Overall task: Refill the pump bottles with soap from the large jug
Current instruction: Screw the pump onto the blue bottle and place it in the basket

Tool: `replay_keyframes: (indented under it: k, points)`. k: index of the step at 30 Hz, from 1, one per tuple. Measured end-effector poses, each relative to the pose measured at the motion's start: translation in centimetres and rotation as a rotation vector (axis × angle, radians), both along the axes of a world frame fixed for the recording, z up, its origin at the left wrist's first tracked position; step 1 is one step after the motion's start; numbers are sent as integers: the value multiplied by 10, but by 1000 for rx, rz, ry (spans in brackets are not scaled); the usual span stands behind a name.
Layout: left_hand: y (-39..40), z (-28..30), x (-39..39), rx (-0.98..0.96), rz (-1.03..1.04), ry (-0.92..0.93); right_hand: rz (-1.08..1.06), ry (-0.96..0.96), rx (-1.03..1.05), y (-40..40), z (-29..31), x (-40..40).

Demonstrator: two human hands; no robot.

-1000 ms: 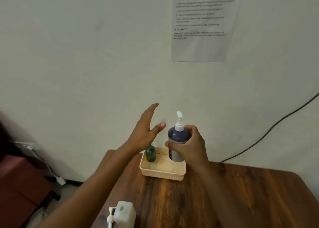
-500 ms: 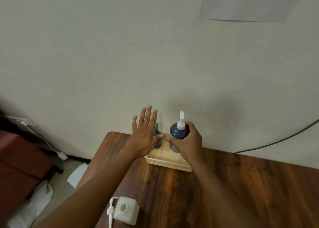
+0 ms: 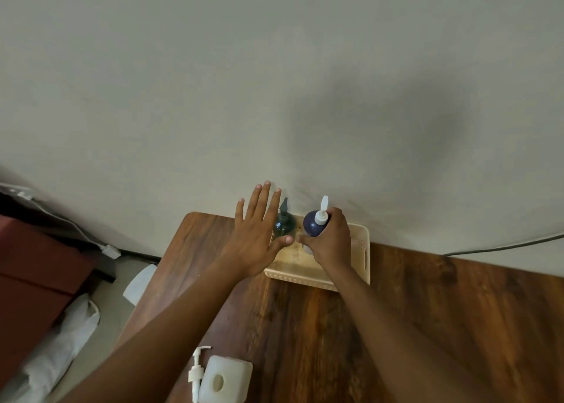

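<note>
My right hand (image 3: 331, 242) grips a dark blue pump bottle (image 3: 314, 222) with a white pump, upright inside a cream basket (image 3: 364, 250) against the wall. My left hand (image 3: 256, 238) hovers flat with fingers spread over the basket's left end, in front of a dark green pump bottle (image 3: 284, 222) that stands in the basket. Near the table's front edge sits a white square bottle (image 3: 227, 378) with its mouth uncovered, and a loose white pump (image 3: 197, 372) lies beside it. The large jug is out of view.
The wooden table (image 3: 427, 326) stands against a pale wall. A dark cable (image 3: 503, 245) runs along the wall at right. Left of the table are a red box (image 3: 33, 274), white bags (image 3: 61, 341) on the floor and a plug (image 3: 111, 251).
The view has tilted down. My right hand has lowered the blue bottle into the basket. My left hand has flattened and spread over the basket's left end.
</note>
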State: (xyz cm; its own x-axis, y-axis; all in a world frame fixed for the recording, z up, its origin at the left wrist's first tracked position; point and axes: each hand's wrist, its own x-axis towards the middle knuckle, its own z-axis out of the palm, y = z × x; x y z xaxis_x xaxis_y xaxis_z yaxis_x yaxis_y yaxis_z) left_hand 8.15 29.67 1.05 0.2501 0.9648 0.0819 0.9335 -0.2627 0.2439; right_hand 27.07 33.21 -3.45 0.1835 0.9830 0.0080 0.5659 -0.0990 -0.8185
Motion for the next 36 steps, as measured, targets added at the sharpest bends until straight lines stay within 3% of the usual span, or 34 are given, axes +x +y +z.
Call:
replay_keyframes:
  k: [11,20,31,36]
  points:
    - [-3,-31,-14,-16,22,-39,-1,-105,-20,18,-46,-17]
    - [-4,-45,-14,-35,45,-50,-32,-83,20,14,-56,-22]
    - [-35,-27,-20,-51,109,-104,34,-102,-45,-2,-32,-7]
    - [-69,-12,-30,-107,159,-153,104,-39,76,-48,-5,-1]
